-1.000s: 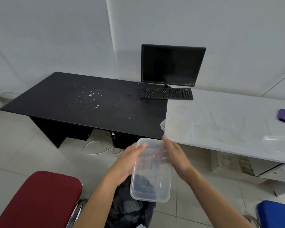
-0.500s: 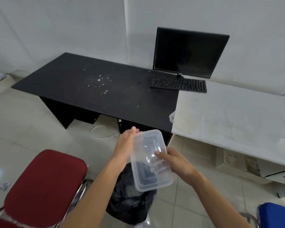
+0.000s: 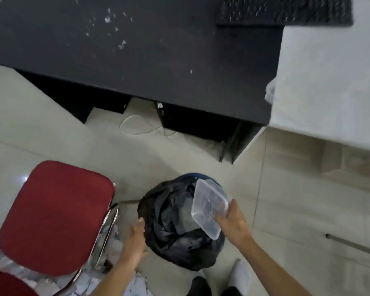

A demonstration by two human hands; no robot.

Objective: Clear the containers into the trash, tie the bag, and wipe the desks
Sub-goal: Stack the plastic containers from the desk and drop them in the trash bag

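Note:
A clear plastic container is tilted over the mouth of the black trash bag, which lines a blue bin on the floor. My right hand grips the container by its right edge. My left hand reaches down at the bag's left rim, touching or nearly touching it; I cannot tell whether it holds the plastic. White crumbs are scattered over the black desk. The white desk adjoins it on the right.
A red chair with a chrome frame stands left of the bin. A keyboard lies at the back of the desks. A white cable is coiled on the tiled floor under the black desk.
The view has tilted down to the bin. My left hand has let go of the container and dropped to the bag's rim. My right hand has lowered the container over the bag.

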